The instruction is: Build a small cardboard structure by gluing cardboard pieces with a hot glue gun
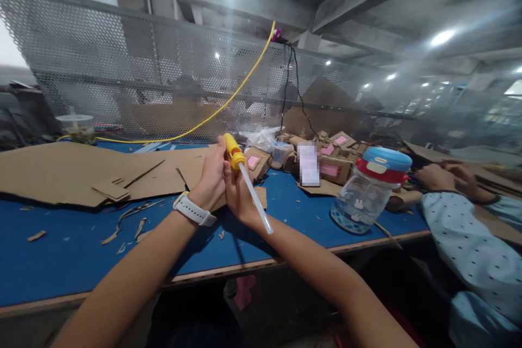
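Note:
A yellow glue gun (232, 147) is held up in front of me over the table. A long translucent glue stick (256, 201) juts from its rear end, slanting down towards me. My left hand (212, 171), with a white watch on the wrist, is closed against the gun's left side. My right hand (237, 193) is closed under and behind it, its fingers partly hidden by the glue stick and the gun. Both hands touch each other around the tool. Beside my right hand lies a small cardboard piece (260, 197), partly covered.
Large cardboard sheets (81, 168) and scraps lie left on the blue table (73, 255). A clear bottle with blue lid (362, 193), a phone (309, 164) and cardboard pieces stand right. A yellow cable (216, 111) crosses behind. A co-worker's hands (444, 176) are at far right.

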The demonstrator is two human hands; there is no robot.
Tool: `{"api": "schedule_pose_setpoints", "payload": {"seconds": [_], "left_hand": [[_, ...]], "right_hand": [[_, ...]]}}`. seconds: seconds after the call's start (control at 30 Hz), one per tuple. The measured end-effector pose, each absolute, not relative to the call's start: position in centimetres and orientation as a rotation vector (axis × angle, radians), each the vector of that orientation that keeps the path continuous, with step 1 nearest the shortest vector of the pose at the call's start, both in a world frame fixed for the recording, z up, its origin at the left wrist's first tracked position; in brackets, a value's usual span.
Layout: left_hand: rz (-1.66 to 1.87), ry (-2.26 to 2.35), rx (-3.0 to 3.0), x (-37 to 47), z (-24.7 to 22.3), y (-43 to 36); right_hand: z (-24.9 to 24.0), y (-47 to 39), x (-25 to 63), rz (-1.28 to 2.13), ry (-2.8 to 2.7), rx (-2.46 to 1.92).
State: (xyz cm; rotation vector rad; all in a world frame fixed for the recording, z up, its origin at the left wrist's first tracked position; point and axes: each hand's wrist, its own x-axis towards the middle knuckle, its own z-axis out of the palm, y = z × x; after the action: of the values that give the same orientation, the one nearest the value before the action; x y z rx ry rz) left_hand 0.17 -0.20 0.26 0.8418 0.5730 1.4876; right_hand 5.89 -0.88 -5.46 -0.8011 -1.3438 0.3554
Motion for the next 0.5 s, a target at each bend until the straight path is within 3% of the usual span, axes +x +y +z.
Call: {"api": "schedule_pose_setpoints", "payload": {"seconds": [0.23, 0.5], "left_hand": [[1.385, 0.613, 1.034, -0.7, -0.1, 0.3], [1.371, 0.645, 1.091, -1.0, -0.6, 0.3]], "right_hand": [[-4.6, 0.5, 7.0, 0.759, -1.291, -0.678], [-4.2, 0.7, 6.8, 0.986, -1.271, -0.595]]}}
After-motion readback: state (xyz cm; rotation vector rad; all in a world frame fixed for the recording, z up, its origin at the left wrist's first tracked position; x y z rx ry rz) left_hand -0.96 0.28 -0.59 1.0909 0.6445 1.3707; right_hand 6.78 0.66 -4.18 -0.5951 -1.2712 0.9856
